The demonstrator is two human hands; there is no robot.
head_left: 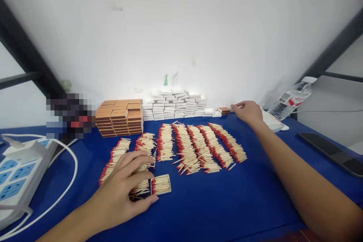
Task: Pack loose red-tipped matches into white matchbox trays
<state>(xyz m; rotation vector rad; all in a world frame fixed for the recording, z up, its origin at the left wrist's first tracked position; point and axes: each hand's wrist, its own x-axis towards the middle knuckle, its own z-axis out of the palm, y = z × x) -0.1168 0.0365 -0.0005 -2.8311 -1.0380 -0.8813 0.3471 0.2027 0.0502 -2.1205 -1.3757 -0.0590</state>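
Note:
My left hand (124, 181) is curved over the left end of a white matchbox tray (170, 188) filled with red-tipped matches. Its thumb and index finger sit at the tray's two long sides, gripping it. Beneath that hand lie loose matches, partly hidden. My right hand (247, 111) reaches to the back by the wall, fingers stretched out, with nothing visible in it. Its fingertips are close to a small brown matchbox cover (224, 110); whether they touch it I cannot tell. Several slanted rows of loose matches (166, 143) cover the table's middle.
Orange-brown matchboxes (119, 117) stand stacked at back left, beside a pile of white matchbox trays (172, 106). A white power strip (19, 181) with cables is at left. On the right are a tilted clear bottle (295, 98), a white packet (270, 121) and a phone (334, 151).

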